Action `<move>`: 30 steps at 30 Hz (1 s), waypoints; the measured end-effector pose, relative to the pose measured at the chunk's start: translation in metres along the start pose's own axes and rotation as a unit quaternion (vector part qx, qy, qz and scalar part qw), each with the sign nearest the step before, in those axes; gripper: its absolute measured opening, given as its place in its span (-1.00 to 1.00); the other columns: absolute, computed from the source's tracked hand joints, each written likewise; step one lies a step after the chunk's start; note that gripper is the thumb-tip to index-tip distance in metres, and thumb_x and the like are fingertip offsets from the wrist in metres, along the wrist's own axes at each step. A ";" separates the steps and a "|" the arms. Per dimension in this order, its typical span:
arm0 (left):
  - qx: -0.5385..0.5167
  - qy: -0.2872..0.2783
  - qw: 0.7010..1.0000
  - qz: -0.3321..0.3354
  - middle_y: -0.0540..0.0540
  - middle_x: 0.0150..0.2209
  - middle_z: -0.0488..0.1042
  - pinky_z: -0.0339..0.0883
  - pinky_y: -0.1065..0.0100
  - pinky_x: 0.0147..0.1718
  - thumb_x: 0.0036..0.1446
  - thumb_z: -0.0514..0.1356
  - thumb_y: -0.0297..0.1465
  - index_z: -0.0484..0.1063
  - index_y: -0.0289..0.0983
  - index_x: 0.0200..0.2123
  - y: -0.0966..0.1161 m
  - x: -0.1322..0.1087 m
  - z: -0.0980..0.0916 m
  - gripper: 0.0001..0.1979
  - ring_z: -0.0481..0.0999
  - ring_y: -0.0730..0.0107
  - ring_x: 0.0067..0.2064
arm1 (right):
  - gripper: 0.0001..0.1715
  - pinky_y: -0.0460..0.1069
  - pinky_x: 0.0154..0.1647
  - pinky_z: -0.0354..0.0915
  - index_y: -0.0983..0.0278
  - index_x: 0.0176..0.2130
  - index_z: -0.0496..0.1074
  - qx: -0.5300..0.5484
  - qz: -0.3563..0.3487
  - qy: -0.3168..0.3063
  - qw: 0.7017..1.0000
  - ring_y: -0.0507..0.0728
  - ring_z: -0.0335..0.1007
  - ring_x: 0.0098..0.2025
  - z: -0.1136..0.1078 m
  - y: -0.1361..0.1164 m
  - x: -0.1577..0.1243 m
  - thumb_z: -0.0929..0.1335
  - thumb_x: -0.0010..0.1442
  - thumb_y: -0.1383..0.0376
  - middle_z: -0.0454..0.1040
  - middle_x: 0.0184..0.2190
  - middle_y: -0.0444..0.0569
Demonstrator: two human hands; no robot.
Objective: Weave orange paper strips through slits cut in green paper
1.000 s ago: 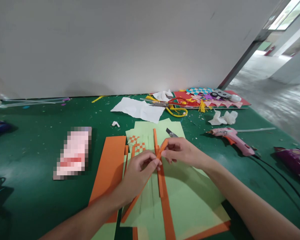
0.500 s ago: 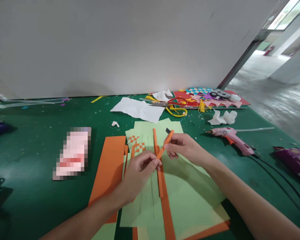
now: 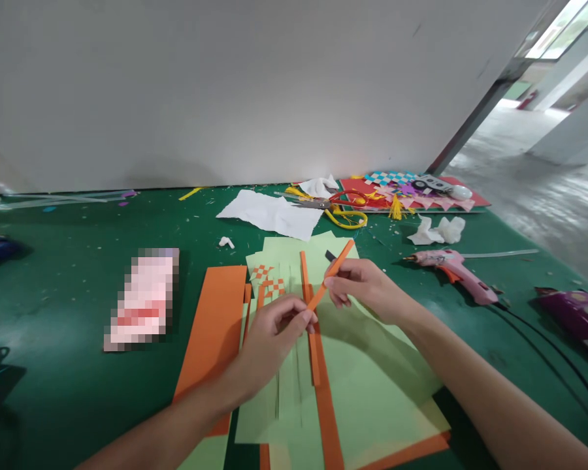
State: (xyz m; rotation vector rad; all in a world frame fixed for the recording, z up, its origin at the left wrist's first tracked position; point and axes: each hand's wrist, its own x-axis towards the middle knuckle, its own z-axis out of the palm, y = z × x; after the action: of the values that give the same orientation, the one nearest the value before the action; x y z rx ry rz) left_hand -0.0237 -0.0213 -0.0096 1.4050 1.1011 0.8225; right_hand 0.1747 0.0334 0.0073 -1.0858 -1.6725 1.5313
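Between my two hands runs a narrow orange paper strip [image 3: 342, 256], slanting up to the right. My left hand [image 3: 285, 321] pinches its lower end, while my right hand [image 3: 353, 286] grips it farther up, and its free end sticks out past those fingers. A small dark piece [image 3: 330, 256] shows beside the right fingers; I cannot make out what it is. Below the hands lie light green paper sheets [image 3: 377, 385], the left one cut with slits. Another orange strip [image 3: 315, 365] rests on the green paper. Small orange-and-white checkered woven pieces [image 3: 274, 287] lie beyond my left hand.
An orange sheet [image 3: 215, 326] and a blurred-out pink object [image 3: 144, 297] lie to the left. To the right are a pink glue gun [image 3: 451, 269] with its cord and a purple tool [image 3: 568, 313]. Behind are scissors [image 3: 345, 210], white paper [image 3: 269, 214] and a decorated red board [image 3: 475, 191].
The orange strip now reaches farther up and right beyond my right fingers. My right hand has shifted very slightly; my left hand keeps its place on the lower end.
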 end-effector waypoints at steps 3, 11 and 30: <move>-0.012 0.000 1.000 -0.001 0.01 -0.43 0.42 0.23 0.43 -0.38 0.25 0.09 -0.35 0.42 -0.25 -0.41 0.000 0.000 0.001 -0.79 0.40 0.43 -0.36 | -0.69 -0.08 -0.52 0.14 0.31 -0.48 0.35 -0.019 0.013 -0.037 0.999 0.00 0.26 -0.56 0.006 0.002 -0.001 0.37 0.18 0.16 0.35 -0.62 -0.15; -0.005 0.001 1.000 -0.010 0.02 -0.43 0.41 0.20 0.42 -0.39 0.26 0.09 -0.34 0.41 -0.24 -0.41 -0.001 0.000 0.000 -0.79 0.38 0.45 -0.38 | -0.61 -0.09 -0.54 0.14 0.33 -0.47 0.38 0.016 0.018 -0.042 0.999 0.01 0.30 -0.54 0.000 -0.001 -0.002 0.35 0.19 0.07 0.37 -0.59 -0.12; -0.007 -0.001 1.000 -0.001 0.01 -0.44 0.41 0.21 0.41 -0.38 0.26 0.08 -0.33 0.42 -0.25 -0.41 0.001 0.000 0.001 -0.78 0.39 0.42 -0.37 | -0.73 -0.09 -0.54 0.11 0.31 -0.44 0.42 -0.009 0.009 -0.058 0.998 -0.02 0.25 -0.55 0.006 0.001 -0.001 0.38 0.18 0.16 0.35 -0.61 -0.16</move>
State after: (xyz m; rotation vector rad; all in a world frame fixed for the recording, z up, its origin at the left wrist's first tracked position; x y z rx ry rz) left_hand -0.0227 -0.0220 -0.0085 1.3926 1.0932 0.8247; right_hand 0.1703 0.0295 0.0057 -1.0428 -1.7615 1.6209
